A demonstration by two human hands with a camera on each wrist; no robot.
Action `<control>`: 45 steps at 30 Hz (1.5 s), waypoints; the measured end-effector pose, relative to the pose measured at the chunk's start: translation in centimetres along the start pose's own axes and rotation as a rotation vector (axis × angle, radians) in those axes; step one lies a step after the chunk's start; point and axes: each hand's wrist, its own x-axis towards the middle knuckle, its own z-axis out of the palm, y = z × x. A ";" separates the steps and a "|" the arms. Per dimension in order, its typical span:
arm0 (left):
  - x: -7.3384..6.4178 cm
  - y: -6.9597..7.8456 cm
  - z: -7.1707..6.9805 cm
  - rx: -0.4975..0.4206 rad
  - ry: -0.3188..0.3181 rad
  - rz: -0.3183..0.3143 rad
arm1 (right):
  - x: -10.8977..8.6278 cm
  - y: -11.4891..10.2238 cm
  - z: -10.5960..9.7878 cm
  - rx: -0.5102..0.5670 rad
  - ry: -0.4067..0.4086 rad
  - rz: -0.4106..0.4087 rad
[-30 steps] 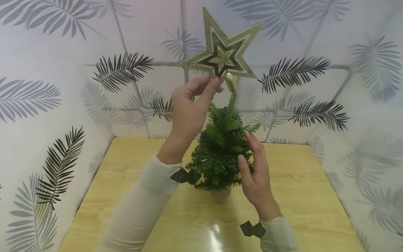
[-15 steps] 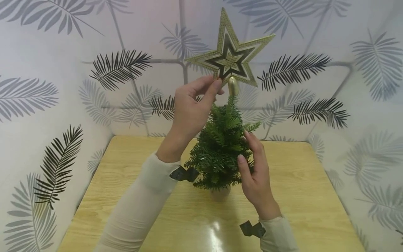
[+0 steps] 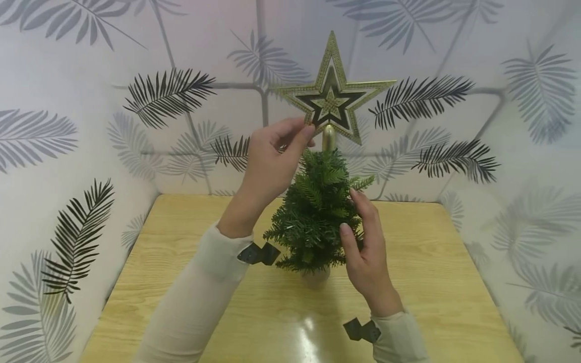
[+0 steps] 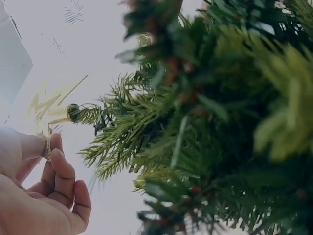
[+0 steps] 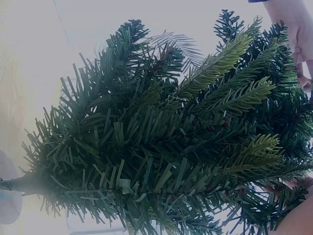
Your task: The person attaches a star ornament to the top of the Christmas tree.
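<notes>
My left hand pinches a gold star tree topper by a lower point, between thumb and fingers. The star stands nearly upright, its gold socket over the top of a small artificial Christmas tree. In the left wrist view the tip sprig meets the socket's open end. My right hand holds the tree's right side, thumb in front and index finger higher up among the branches; its other fingers are mostly hidden. Branches fill most of the right wrist view.
The tree's pale round base stands on a light wooden table. Leaf-patterned walls rise close behind and beside the table. Black devices are strapped at both wrists.
My left hand has brought the star right, turned it more upright and lowered it, so the socket now sits down over the tree's tip. The right hand stays at the tree's side.
</notes>
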 end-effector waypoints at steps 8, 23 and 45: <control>-0.3 0.2 -0.3 0.040 -0.041 0.024 | -0.2 -0.2 -0.1 0.004 -0.006 0.002; -0.1 0.3 -0.9 0.079 -0.019 0.031 | 0.0 -0.4 0.2 0.031 -0.011 -0.011; -2.6 -2.4 -1.8 0.139 -0.002 0.030 | -0.2 0.5 -1.0 0.027 -0.034 -0.094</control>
